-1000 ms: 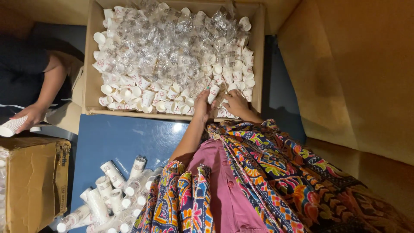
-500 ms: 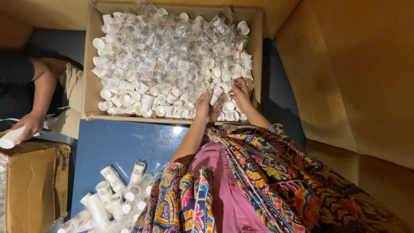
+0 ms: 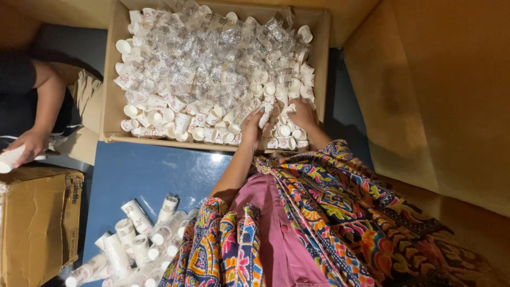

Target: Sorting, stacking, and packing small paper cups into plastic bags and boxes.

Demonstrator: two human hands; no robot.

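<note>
A big open cardboard box [image 3: 109, 106] is full of small white paper cups [image 3: 175, 114], many still in clear plastic wrap [image 3: 223, 53]. Both my hands are inside its near right corner. My left hand [image 3: 251, 126] has its fingers curled around a short white stack of cups [image 3: 264, 115]. Just to the right, my right hand [image 3: 303, 114] is closed over loose cups [image 3: 287, 130] near the box's wall. My patterned sleeves and pink top fill the bottom of the view.
Another person's hand [image 3: 29, 146] at the left edge holds a stack of cups [image 3: 9, 159] over a smaller brown carton [image 3: 37, 223]. Several cup stacks [image 3: 135, 242] lie on the blue floor [image 3: 143, 170]. Brown cardboard sheets [image 3: 441, 95] cover the right side.
My right hand moved from the box's front edge a little deeper among the cups. My left hand stayed about where it was, and the other person's hand barely shifted.
</note>
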